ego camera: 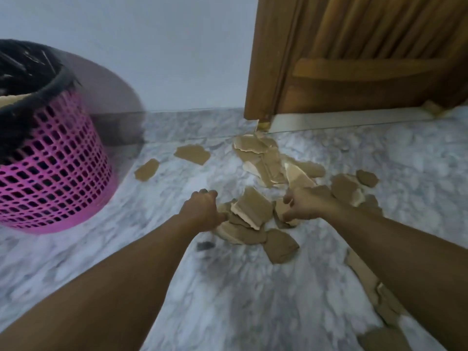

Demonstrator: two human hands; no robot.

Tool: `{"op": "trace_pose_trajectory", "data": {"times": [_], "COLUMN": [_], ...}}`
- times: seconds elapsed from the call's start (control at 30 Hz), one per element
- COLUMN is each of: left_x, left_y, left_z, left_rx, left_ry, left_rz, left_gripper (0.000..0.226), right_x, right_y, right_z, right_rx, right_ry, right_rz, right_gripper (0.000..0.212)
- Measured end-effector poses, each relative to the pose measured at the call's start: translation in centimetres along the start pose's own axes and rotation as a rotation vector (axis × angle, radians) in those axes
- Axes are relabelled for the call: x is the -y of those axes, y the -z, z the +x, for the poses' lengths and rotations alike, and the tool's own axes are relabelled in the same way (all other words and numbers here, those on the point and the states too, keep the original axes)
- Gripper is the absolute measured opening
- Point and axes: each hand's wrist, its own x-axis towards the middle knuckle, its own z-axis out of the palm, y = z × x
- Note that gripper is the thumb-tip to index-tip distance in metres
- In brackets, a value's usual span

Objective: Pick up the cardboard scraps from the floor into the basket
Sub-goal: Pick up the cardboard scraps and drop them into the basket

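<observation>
We saw torn brown cardboard scraps (255,171) scattered over a grey marbled floor (228,300), well to the right of a pink lattice basket (50,168); the basket carried a black liner (30,72) and one pale scrap showed inside; our left hand (202,211), right of the basket, curled its fingers onto the near pile, pinching a folded scrap (253,209); our right hand (306,203), farther right, hooked its fingers round scraps at the pile's other edge; beyond, farthest from the basket, stood a wooden door (354,59) against a pale wall (152,46).
</observation>
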Motion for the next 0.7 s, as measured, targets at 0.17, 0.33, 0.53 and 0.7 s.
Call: {"op": "trace_pose_trajectory", "data": {"times": [0.17,0.33,0.53,0.7], "left_x": [-3.2,-5.6,-6.4,-6.5], "left_y": [-3.4,-5.5,-6.7,-5.8], "left_z": [3.9,7.4,8.0,7.3], "left_rx": [0.028,0.125,0.056,0.080], "left_ry": [-0.062,-0.100,-0.049,0.021], "left_rz": [0.097,0.140,0.205,-0.024], "left_gripper": [0.078,0.094,0.098,0.107], "right_x": [-4.2,-5.9,-5.5,-6.2], "right_y": [-2.2,-2.9,-3.4,-2.8], "right_z": [4.7,7.7,8.7,8.1], "right_rx": [-0.024,-0.054,-0.072,-0.030], "right_ry": [0.116,0.169,0.139,0.168], "right_rz": [-0.132,-0.183,-0.257,-0.106], "right_gripper": [0.070,0.096,0.088,0.057]}}
